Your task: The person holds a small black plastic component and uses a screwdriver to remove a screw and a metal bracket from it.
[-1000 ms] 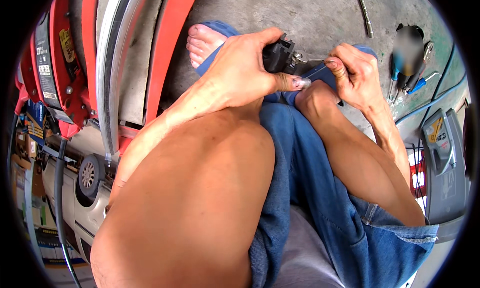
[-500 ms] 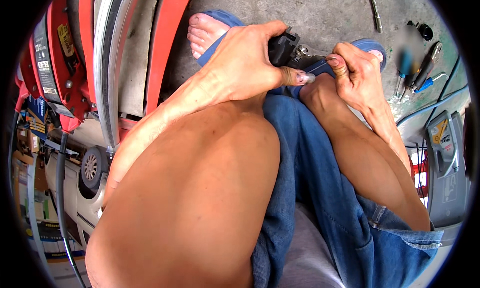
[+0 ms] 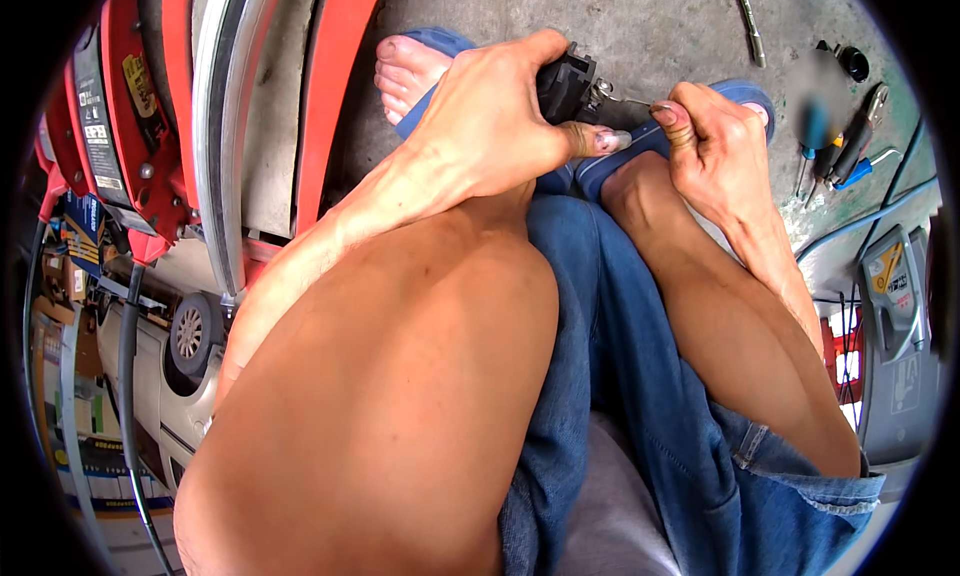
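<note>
left grip [image 3: 498, 116] around a black part [image 3: 567, 88]

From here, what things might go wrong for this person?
The thin metal tool in the right grip might slip and scrape the left thumb, which sits close by. If the left grip loosens, the black part could drop near the bare toes in open sandals.

Blue denim shorts [image 3: 655, 396] and blue slippers [image 3: 412, 120]
Grey top [image 3: 610, 496] showing below the shorts, frayed pale hem [image 3: 840, 508] along their right leg, slippers beyond them
</note>
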Available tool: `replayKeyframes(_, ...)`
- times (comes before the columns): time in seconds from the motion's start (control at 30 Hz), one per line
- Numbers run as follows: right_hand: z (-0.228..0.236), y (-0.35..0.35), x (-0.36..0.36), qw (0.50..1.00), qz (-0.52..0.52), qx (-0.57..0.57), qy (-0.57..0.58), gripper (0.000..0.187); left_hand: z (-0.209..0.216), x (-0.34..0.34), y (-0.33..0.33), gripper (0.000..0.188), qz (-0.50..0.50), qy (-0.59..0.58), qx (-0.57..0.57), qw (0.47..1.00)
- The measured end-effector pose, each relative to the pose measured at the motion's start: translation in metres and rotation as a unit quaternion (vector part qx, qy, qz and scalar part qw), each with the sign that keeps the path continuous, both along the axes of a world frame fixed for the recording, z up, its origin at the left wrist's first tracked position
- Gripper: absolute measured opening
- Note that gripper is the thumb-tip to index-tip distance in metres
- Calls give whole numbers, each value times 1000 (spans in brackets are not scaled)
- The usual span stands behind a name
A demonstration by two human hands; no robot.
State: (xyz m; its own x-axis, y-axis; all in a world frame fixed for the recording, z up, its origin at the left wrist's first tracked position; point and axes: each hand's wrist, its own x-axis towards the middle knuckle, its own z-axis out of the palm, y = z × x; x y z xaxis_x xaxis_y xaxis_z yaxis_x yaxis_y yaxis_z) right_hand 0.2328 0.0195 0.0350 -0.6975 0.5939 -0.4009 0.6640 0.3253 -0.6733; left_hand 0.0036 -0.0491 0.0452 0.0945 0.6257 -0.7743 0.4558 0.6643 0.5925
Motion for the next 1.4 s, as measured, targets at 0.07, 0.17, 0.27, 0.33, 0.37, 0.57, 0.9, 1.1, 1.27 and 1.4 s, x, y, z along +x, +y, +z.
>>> replayKeyframes(0.07, 0, 1, -2, 1000, 0, 1, -4, 25, -3, 0, -1, 61, -3, -3, 9, 1000)
replayKeyframes(0.17, 0, 3, -1, 1000, -1, 5, -19, 26, -6, 2, 2, 59, 21, -26, 28, 999)
replayKeyframes(0.27, 3, 3, -6, 1000, -3, 11, -12, 28, -2, 1, 1, 58, 32, -4, 61, 998)
replayKeyframes(0.33, 5, 4, -7, 1000, -8, 14, -15, 28, -6, 2, 0, 57, 34, -3, 66, 997)
replayKeyframes(0.37, 5, 4, -9, 1000, -4, 18, -23, 29, -7, 2, -1, 57, 36, -1, 71, 997)
replayKeyframes(0.57, 4, 4, -8, 999, 1, 28, -41, 31, -12, 5, 0, 58, 41, -5, 69, 997)
replayKeyframes(0.9, 9, 5, -11, 995, -3, 46, -84, 32, -20, 10, 0, 54, 17, 30, 101, 994)
replayKeyframes(1.1, 6, 5, -16, 993, 8, 46, -105, 33, -21, 9, -3, 54, 28, 52, 106, 993)
replayKeyframes(1.27, 12, 7, -19, 991, 0, 46, -124, 34, -22, 11, 1, 55, 18, 56, 94, 994)
replayKeyframes(1.4, 9, 5, -22, 991, 0, 41, -126, 35, -25, 11, -1, 54, 22, 59, 82, 995)
